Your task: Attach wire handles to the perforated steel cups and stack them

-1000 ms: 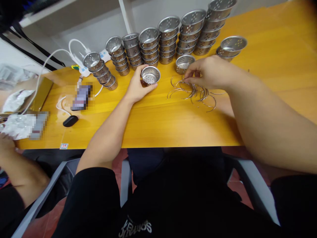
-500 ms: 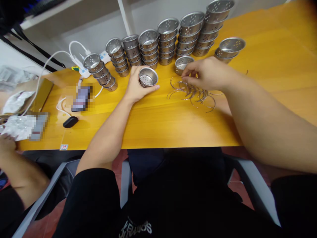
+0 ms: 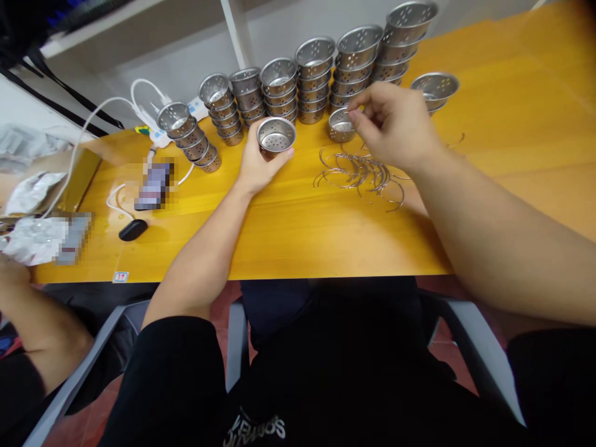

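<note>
My left hand [image 3: 257, 164] is wrapped round a small metal strainer cup [image 3: 276, 136] with holes in its wall and base, its open top facing up and towards me. My right hand [image 3: 390, 121] is raised with thumb and forefinger pinched together over another perforated cup [image 3: 341, 126] that stands alone on the table. Whatever lies in that pinch is too small to make out. Just below the right hand, a loose heap of thin curved metal wires [image 3: 361, 171] is spread on the wood.
Stacks of perforated cups [image 3: 313, 81] line the back of the yellow table [image 3: 298, 242]. A shorter stack [image 3: 435, 90] stands to the right. On the left are a blurred phone [image 3: 154, 186], a black oval case [image 3: 133, 230] and white cables. Another person's arm [image 3: 40, 310] is at far left.
My right hand has lifted slightly away from the wires, its pinch now over the lone cup's rim. My left hand has raised and tilted its cup a little.
</note>
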Motion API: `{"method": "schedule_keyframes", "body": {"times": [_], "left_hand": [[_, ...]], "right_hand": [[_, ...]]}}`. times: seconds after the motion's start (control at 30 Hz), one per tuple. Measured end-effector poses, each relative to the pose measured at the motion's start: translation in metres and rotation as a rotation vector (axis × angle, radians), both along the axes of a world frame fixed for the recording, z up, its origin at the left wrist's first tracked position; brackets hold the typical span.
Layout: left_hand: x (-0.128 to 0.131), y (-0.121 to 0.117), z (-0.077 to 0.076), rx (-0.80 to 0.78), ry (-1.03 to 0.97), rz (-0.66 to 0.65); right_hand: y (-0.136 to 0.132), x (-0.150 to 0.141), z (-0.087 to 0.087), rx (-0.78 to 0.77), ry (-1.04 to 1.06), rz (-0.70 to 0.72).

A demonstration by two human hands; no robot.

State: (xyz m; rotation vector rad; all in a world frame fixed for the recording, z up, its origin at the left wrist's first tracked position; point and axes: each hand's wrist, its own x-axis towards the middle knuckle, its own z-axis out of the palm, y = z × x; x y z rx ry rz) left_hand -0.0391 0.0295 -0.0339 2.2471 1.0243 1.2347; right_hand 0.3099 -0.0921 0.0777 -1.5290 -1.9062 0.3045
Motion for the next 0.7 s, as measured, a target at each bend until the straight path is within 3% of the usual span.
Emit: {"method": "schedule_keyframes", "body": {"times": [0.1,0.27,0.4,0.57,0.7], "left_hand": [[0.002,0.001,-0.008,-0.013,-0.007,-0.027],[0.010,-0.014,0.001,-0.054,0.005,-0.017],[0.013,-0.022,0.004,-0.048,0.021,-0.060],[0.026,-0.023,-0.008,-0.011,0.013,-0.201],[0.043,-0.028,-0.018,0.013,-0.009,-0.307]], "right_hand": [[0.001,-0.005,-0.006,0.010,0.023,0.032],[-0.003,-0.015,-0.008,-0.068,0.038,0.159],[-0.012,-0.025,-0.003,-0.213,0.090,0.102],[-0.011,-0.034,-0.008,-0.063,0.394,0.271],[-0.001,-0.037,-0.019,-0.020,0.447,0.340]]}}
